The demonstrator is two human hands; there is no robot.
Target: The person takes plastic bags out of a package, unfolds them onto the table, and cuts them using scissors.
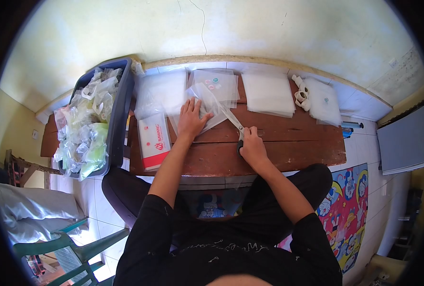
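Observation:
My left hand [192, 119] lies flat with its fingers stretched out, pressing on a clear plastic bag [207, 125] on the wooden table [288, 148]. My right hand [253, 148] is wrapped round the dark handles of a pair of scissors [233, 119]. The blades point up and left, over the plastic just right of my left hand. Whether they are apart or closed is hard to see. Behind the hands lies a stack of clear bags with small round prints [224, 78]. A white and red BAWANG packet [151, 140] rests left of my left forearm.
A dark bin [121, 102] of crumpled plastic stands left. Plastic stacks lie at back left [166, 90], centre right [268, 94] and far right [322, 101]. White rolls [301, 93] sit between the right stacks. A green chair [73, 248] is lower left, a colourful mat [348, 209] right.

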